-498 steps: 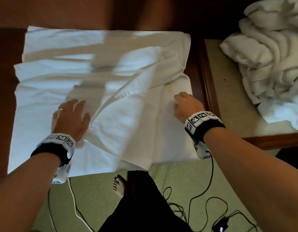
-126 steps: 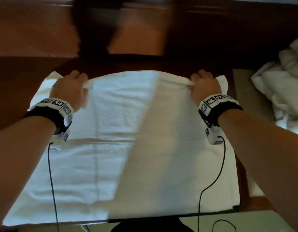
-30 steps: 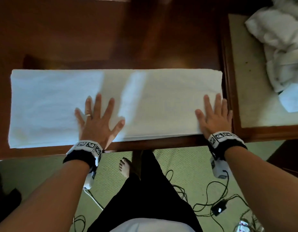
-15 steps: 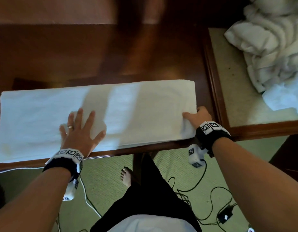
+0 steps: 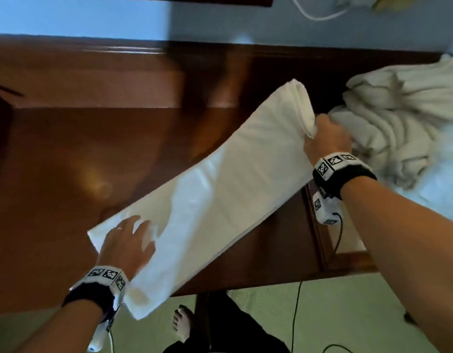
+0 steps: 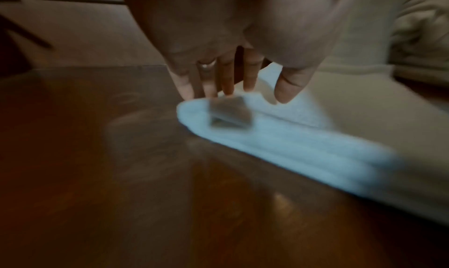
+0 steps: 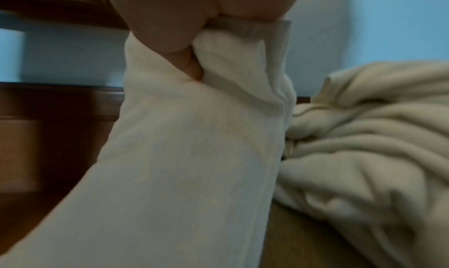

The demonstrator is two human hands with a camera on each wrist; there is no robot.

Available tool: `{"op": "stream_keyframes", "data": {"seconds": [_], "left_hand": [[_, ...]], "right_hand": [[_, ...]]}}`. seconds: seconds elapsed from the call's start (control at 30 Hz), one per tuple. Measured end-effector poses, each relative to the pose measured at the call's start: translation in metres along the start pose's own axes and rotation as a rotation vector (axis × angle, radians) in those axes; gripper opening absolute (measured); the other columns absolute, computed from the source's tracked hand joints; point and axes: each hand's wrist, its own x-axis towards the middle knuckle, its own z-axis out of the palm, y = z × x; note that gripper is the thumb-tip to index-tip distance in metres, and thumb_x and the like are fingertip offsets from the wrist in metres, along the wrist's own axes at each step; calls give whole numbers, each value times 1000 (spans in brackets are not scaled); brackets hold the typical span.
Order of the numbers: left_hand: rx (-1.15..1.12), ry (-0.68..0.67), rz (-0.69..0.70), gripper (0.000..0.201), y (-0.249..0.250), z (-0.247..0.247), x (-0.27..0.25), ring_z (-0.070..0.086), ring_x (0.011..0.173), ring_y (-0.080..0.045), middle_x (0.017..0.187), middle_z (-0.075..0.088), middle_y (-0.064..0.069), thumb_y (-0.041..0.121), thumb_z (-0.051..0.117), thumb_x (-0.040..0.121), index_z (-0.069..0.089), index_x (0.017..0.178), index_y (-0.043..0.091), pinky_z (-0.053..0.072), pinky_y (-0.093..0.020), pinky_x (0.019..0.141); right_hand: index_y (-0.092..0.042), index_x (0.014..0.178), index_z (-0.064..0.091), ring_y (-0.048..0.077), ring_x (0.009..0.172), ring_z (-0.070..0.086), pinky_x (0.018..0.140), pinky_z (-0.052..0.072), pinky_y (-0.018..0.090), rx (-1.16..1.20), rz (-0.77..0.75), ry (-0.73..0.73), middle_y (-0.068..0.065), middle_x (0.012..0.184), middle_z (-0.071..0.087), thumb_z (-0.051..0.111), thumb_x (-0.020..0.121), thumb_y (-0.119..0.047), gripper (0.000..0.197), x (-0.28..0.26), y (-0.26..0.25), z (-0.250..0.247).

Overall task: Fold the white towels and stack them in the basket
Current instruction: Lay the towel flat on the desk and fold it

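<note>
A long folded white towel [image 5: 220, 194] runs slantwise over the dark wooden table [image 5: 67, 154]. My right hand [image 5: 324, 138] grips its right end and holds that end raised off the table; the right wrist view shows the towel [image 7: 194, 147] bunched in my fist [image 7: 184, 22]. My left hand [image 5: 128, 243] lies on the towel's left end near the table's front edge, fingers spread and straight. In the left wrist view the fingertips [image 6: 228, 87] touch the folded towel end [image 6: 267, 134]. No basket is in view.
A heap of unfolded white towels [image 5: 403, 118] lies on the lower side table [image 5: 347, 261] to the right, close behind my right hand. Cables [image 5: 296, 314] trail on the green carpet below. My bare foot [image 5: 181, 324] stands by the table's front edge.
My right hand has lifted the towel's right end up and away from me. The towel now slants, its left end drawn rightward under my left hand.
</note>
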Motion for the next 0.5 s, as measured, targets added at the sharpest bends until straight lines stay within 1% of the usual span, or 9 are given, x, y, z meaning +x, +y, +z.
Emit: {"op": "stream_keyframes", "data": {"seconds": [0.03,0.07,0.13,0.17,0.23,0.3,0.37,0.43,0.5], "left_hand": [[0,16,37,55,8,-2,3,70,90,-36,115,68,-16,45,47,73,73,109,12,58,-49,71],[-10,35,92,54,17,-2,7,70,88,-33,109,71,-15,44,46,72,75,104,11,58,-43,71],[-53,83,220,54,40,0,17,64,93,-25,100,74,-13,43,44,73,78,98,10,52,-35,78],[-89,62,260,54,51,3,22,64,94,-23,101,74,-13,44,44,74,78,99,10,53,-34,78],[-99,-25,290,54,67,5,32,71,89,-27,106,73,-7,47,44,76,77,106,16,61,-38,72],[-96,-59,308,55,72,7,44,71,88,-28,109,69,-2,50,42,79,72,114,19,61,-41,70],[-149,-51,313,59,69,2,54,68,93,-29,113,65,-3,51,38,83,68,122,17,58,-42,75],[-195,8,302,63,63,-7,60,67,97,-30,115,64,-5,52,36,86,66,126,14,56,-44,82],[-251,123,257,60,56,-18,61,67,96,-31,114,64,-6,50,39,87,66,125,12,57,-44,80]], "right_hand": [[-13,101,48,45,90,60,71,43,45,-9,-40,53,21,101,61,56,89,-17,15,17,-1,-13],[-12,102,48,46,89,60,69,42,45,-20,-75,103,22,100,61,54,89,-15,15,33,0,-23],[-12,102,47,48,85,60,65,40,44,-52,-129,181,22,96,62,53,88,-13,16,53,0,-40],[-11,102,47,48,83,60,64,39,44,-64,-156,207,22,93,62,53,88,-12,16,58,-2,-45],[-10,99,49,47,76,60,60,42,45,-58,-257,248,22,87,62,55,87,-12,14,55,-7,-50],[-9,92,52,44,65,59,53,44,43,-21,-400,263,19,78,61,60,83,-12,12,36,-12,-44],[-11,89,53,39,58,59,47,43,37,2,-537,231,13,74,60,67,77,-14,19,4,-15,-29],[-14,93,50,35,61,61,45,45,35,15,-637,167,11,77,62,74,70,-16,33,-39,-18,-2],[-17,97,46,33,67,62,44,48,35,28,-690,40,9,82,62,79,64,-18,46,-90,-22,33]]}}
